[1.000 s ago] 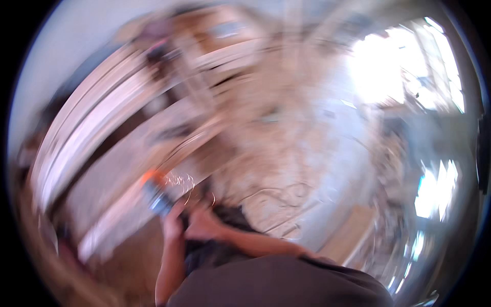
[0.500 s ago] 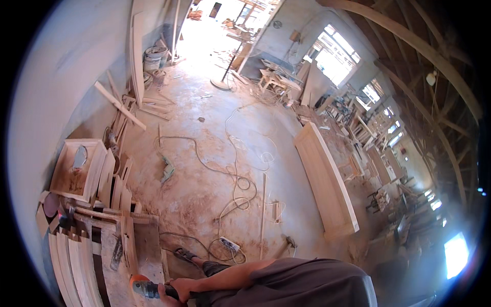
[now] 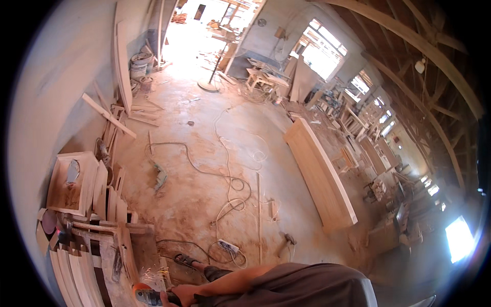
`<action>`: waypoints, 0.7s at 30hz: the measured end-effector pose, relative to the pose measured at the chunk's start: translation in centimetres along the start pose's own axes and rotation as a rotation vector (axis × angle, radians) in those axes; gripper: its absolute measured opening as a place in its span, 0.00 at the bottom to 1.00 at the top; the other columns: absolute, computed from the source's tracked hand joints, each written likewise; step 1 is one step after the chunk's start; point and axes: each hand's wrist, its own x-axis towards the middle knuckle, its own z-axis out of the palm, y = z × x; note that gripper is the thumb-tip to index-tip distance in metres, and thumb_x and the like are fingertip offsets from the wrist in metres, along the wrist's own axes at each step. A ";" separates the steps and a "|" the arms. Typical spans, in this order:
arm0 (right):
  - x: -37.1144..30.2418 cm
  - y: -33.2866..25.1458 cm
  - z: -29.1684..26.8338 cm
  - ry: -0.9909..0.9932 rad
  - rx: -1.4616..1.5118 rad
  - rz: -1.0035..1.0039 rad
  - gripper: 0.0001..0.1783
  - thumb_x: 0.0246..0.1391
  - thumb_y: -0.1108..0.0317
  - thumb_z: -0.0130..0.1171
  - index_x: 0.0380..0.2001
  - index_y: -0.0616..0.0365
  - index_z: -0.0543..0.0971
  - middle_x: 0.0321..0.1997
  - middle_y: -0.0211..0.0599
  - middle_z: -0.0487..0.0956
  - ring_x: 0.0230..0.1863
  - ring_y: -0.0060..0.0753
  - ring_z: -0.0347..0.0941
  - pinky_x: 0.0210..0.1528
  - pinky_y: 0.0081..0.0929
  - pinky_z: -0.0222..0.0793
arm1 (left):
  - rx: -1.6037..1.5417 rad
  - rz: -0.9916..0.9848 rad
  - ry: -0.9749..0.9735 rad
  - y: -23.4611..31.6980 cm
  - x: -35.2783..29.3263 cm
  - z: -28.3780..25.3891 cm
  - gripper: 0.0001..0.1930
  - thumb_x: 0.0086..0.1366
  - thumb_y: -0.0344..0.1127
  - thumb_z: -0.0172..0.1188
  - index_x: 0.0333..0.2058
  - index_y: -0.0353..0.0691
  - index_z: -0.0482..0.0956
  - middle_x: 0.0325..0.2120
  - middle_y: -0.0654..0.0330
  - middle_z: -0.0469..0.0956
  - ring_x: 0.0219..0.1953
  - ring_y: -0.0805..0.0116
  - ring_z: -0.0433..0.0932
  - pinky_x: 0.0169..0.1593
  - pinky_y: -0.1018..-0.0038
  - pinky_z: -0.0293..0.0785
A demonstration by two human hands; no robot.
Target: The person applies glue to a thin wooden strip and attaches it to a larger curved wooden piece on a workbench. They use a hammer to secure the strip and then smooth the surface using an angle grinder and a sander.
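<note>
At the bottom left, my right hand [image 3: 185, 293] is closed around the rear of an angle grinder [image 3: 150, 297] with a dark body and an orange front end. My right forearm reaches across from the right. Fingers of my left hand [image 3: 164, 299] wrap the grinder's body at the lower edge; the rest of that hand is cut off. Sparks [image 3: 153, 274] spray up from the grinder's front, beside the wooden bench [image 3: 146, 245]. Whatever the disc touches is hidden. A dark hand tool [image 3: 117, 266] lies on the bench.
Curved wooden pieces [image 3: 76, 276] stand left of the bench, below an open wooden box [image 3: 66, 199]. Cables [image 3: 227, 174] snake over the dusty floor to a power strip [image 3: 227, 246]. A hammer-like tool [image 3: 287, 243] and a long wooden panel [image 3: 322, 179] lie to the right.
Sparks now fly from the grinder where none showed before. Both hands keep their hold on it. The whole view has shifted slightly, with the scene moving left.
</note>
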 end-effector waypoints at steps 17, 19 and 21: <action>7.2 1.2 -8.0 -0.061 0.002 0.082 0.29 0.33 0.62 0.67 0.44 0.63 0.80 0.34 0.58 0.85 0.41 0.61 0.84 0.42 0.49 0.78 | -0.039 -0.142 0.076 -2.8 6.4 8.2 0.21 0.61 0.44 0.66 0.44 0.31 0.80 0.36 0.53 0.83 0.38 0.57 0.83 0.48 0.64 0.80; 8.0 1.2 -9.7 -0.047 0.015 0.110 0.29 0.33 0.61 0.67 0.43 0.63 0.80 0.34 0.58 0.85 0.41 0.61 0.84 0.41 0.49 0.78 | -0.031 -0.164 0.078 -2.4 8.1 9.9 0.21 0.61 0.44 0.66 0.44 0.31 0.81 0.36 0.53 0.83 0.38 0.56 0.83 0.48 0.64 0.80; 8.9 1.8 -11.7 -0.026 0.029 0.142 0.28 0.33 0.61 0.67 0.42 0.63 0.81 0.34 0.58 0.85 0.40 0.60 0.84 0.41 0.50 0.78 | -0.009 -0.189 0.067 -2.5 10.2 11.5 0.21 0.61 0.44 0.66 0.44 0.31 0.81 0.36 0.53 0.83 0.38 0.56 0.83 0.48 0.64 0.80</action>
